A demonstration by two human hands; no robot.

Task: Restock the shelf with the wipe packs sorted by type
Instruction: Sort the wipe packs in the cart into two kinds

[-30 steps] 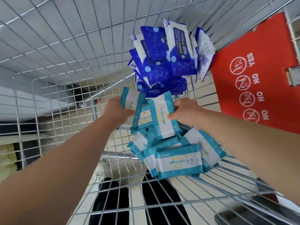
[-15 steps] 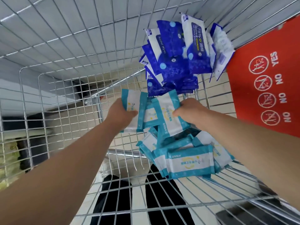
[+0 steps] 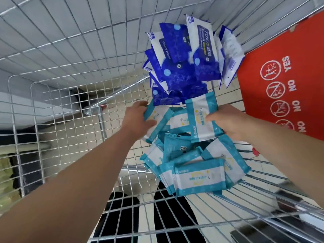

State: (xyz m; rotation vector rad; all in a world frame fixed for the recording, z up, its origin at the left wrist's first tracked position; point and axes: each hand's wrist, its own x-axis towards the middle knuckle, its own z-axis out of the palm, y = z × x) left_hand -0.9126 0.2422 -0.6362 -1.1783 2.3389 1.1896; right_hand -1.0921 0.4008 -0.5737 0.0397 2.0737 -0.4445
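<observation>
Hands: both reach down into a wire shopping cart [image 3: 70,102]. The left hand [image 3: 135,118] grips a teal-and-white wipe pack [image 3: 157,120] by its left end, fingers curled over the top edge and thumb pressed on the face. The right hand [image 3: 228,120] pinches a second teal pack [image 3: 199,116] by its right side, thumb across the front, fingers hidden behind it. Both held packs are tilted and sit above the loose heap. A third teal pack [image 3: 178,121] lies between them, partly under the right-hand one (cannot tell whether either hand touches it).

Loose teal packs [image 3: 198,178]: heaped on the cart's wire floor just below the hands, overlapping at mixed angles, one showing its barcode side.

Blue alcohol wipe packs [image 3: 178,72]: separate cluster at the far end of the cart, leaning against the wire wall. The lowest ones meet the top edges of the held teal packs in this view. One reads "Alcohol Wipes", another "75%".

Red panel [image 3: 280,85]: right of the cart, circular pictograms marked YES, NO, NO, NO.

Dark trouser legs [image 3: 122,216]: visible through the mesh floor.
</observation>
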